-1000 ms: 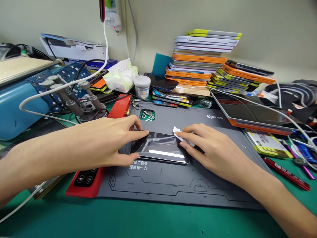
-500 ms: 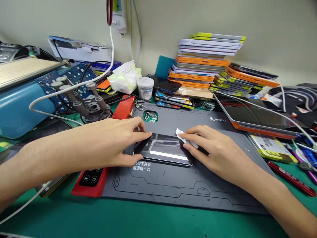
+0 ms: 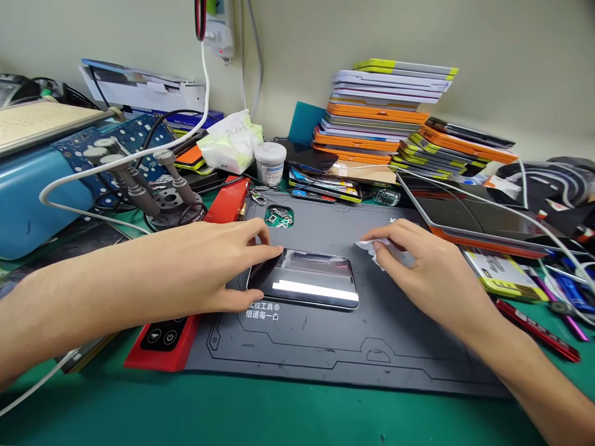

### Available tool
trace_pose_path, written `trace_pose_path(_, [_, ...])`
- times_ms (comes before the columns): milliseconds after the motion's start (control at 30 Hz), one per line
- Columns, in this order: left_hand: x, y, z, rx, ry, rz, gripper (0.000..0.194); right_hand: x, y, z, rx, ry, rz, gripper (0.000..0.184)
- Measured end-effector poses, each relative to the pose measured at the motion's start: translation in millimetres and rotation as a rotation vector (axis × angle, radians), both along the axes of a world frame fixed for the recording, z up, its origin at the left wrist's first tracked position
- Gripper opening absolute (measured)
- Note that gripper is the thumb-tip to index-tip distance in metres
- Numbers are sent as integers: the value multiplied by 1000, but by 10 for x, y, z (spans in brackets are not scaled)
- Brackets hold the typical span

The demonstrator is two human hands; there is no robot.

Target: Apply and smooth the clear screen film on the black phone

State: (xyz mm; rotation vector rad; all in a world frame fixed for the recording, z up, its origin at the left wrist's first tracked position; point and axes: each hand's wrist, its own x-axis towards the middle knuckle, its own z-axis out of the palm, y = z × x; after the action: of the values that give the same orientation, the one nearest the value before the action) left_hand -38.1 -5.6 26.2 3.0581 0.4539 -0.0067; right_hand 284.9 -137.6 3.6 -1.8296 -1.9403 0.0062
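Note:
A black smartphone (image 3: 311,279) lies flat, screen up, on the grey work mat (image 3: 316,341), with a bright light strip reflected in its glass. My left hand (image 3: 227,266) grips the phone's left end, fingers at the far edge and thumb at the near edge. Off the phone's right end, my right hand (image 3: 413,260) pinches a crumpled white tissue (image 3: 374,246) between thumb and fingers. The tissue is apart from the phone, above the mat.
A red tool strip with buttons (image 3: 162,337) borders the mat's left side. Small metal parts (image 3: 279,217) sit in the mat's recess. Behind stand a white jar (image 3: 270,164), a tissue pack (image 3: 231,141) and stacked boxes (image 3: 372,118). A dark tablet-like panel (image 3: 483,217) leans at right.
My right hand has moved right with the tissue, off the phone's right end. My left hand keeps its hold on the phone. The view has shifted slightly.

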Motion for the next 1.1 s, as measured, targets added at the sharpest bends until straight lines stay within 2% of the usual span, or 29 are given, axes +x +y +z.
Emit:
trace_pose_path(133, [3, 9, 2, -53, 8, 24, 52, 67, 4, -27, -35, -194, -21, 25])
trace_pose_path(233, [12, 9, -2, -62, 34, 49, 57, 52, 17, -21, -40, -252, -3, 29])
trace_pose_path(367, [25, -4, 14, -69, 44, 51, 58, 25, 9, 66, -27, -105, 137, 32])
trace_pose_path(467, [40, -16, 48, -73, 97, 59, 55, 27, -23, 155, -197, 87, 276, 35])
trace_pose_path(567, [50, -21, 63, -76, 111, 78, 56, 23, -52, 202, -379, 128, 326, 56])
trace_pose_path(633, [48, -20, 55, -78, 101, 79, 58, 12, -63, 200, -436, 107, 324, 68])
trace_pose_path(700, [40, -15, 38, -80, 83, 73, 58, -2, -69, 182, -448, 80, 320, 73])
trace_pose_path(867, [24, -8, 12, -97, 42, 80, 58, -28, -67, 128, -404, 40, 313, 70])
trace_pose_path(1100, [23, -31, 12, -23, 65, 38, 56, -37, -39, 119, -412, 54, 313, 68])
